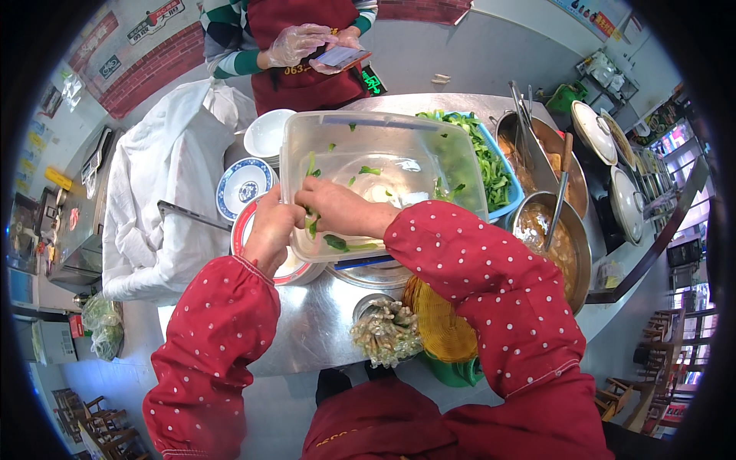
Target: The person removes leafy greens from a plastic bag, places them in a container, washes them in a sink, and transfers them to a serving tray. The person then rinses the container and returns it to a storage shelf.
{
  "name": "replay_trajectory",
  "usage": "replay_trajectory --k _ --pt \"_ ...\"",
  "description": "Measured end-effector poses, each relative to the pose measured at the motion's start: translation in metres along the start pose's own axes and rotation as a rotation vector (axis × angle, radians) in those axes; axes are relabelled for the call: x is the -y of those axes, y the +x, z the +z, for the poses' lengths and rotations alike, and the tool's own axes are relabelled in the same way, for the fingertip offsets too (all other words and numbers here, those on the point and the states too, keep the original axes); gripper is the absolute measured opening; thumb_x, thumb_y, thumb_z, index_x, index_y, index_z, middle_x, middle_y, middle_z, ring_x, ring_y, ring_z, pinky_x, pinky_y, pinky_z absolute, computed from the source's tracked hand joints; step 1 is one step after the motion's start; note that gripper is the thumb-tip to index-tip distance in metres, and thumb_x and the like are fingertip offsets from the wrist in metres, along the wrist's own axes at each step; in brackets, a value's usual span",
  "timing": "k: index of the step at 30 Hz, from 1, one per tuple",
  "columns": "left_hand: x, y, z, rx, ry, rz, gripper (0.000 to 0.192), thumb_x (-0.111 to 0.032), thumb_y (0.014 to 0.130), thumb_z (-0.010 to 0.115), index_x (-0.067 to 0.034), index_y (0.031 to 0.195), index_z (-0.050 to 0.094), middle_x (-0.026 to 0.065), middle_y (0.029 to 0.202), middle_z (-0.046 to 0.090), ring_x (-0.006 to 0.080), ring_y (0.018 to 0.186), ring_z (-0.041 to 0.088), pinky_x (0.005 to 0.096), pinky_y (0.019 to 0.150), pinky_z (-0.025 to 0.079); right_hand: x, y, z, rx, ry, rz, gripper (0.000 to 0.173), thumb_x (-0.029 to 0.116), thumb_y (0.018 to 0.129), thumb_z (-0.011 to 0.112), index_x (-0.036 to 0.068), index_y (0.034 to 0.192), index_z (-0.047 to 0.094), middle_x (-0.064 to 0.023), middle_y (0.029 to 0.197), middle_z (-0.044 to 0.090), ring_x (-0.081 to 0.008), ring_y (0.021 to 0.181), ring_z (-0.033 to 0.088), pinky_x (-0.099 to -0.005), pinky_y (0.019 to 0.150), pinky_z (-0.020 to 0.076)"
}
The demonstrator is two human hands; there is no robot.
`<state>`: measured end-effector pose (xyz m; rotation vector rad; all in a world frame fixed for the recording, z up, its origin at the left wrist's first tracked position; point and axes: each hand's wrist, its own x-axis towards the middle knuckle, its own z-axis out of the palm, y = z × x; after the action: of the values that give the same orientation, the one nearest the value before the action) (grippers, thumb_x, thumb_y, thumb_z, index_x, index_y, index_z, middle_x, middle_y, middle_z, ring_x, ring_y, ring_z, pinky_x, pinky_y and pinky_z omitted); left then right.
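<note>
A translucent plastic tub [379, 141] sits tilted before me, with scattered pieces of chopped leafy greens [336, 242] on its bottom and walls. My left hand [269, 229] grips the tub's left rim from outside. Inside that end, my right hand [342, 208] has its fingers curled at a few green pieces that stick out beneath them; the fingertips are partly hidden. Beyond the tub's right end, a blue basket [513, 187] holds a heap of chopped greens [489, 155]. Under the tub's left corner stands a stack of red-rimmed bowls [299, 276].
White bowls [267, 135] and a blue-patterned bowl [247, 187] stand left, beside a white cloth [155, 195]. Pots of food [549, 230] with utensils are at right. Nearer are bundled skewers [386, 333] and a wicker basket [443, 328]. A gloved co-worker [299, 46] holds a phone [342, 56] opposite.
</note>
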<state>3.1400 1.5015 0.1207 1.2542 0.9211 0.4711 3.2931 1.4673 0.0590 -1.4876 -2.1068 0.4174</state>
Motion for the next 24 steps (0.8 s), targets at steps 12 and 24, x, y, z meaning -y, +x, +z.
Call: replay_trajectory --k 12,24 --pt "0.002 0.007 -0.023 0.018 0.045 0.108 0.058 0.003 0.06 0.044 0.005 0.118 0.05 0.0112 0.098 0.059 0.0216 0.087 0.058 0.0301 0.076 0.049 -0.069 -0.05 -0.106 -0.311 0.361 0.416 0.015 -0.002 0.069 0.064 0.001 0.084 0.065 -0.0057 0.069 0.063 -0.0114 0.063 0.062 -0.0236 0.058 0.0509" --pt "-0.002 -0.002 -0.032 -0.051 0.037 0.046 0.059 0.003 0.061 0.043 0.005 0.12 0.048 0.013 0.099 0.058 0.0228 0.088 0.058 0.0341 0.071 0.052 -0.195 -0.119 -0.162 -0.523 -0.422 0.772 0.032 0.005 0.069 0.062 0.004 0.102 0.064 -0.0223 0.097 0.063 -0.0399 0.091 0.06 -0.041 0.081 0.0482"
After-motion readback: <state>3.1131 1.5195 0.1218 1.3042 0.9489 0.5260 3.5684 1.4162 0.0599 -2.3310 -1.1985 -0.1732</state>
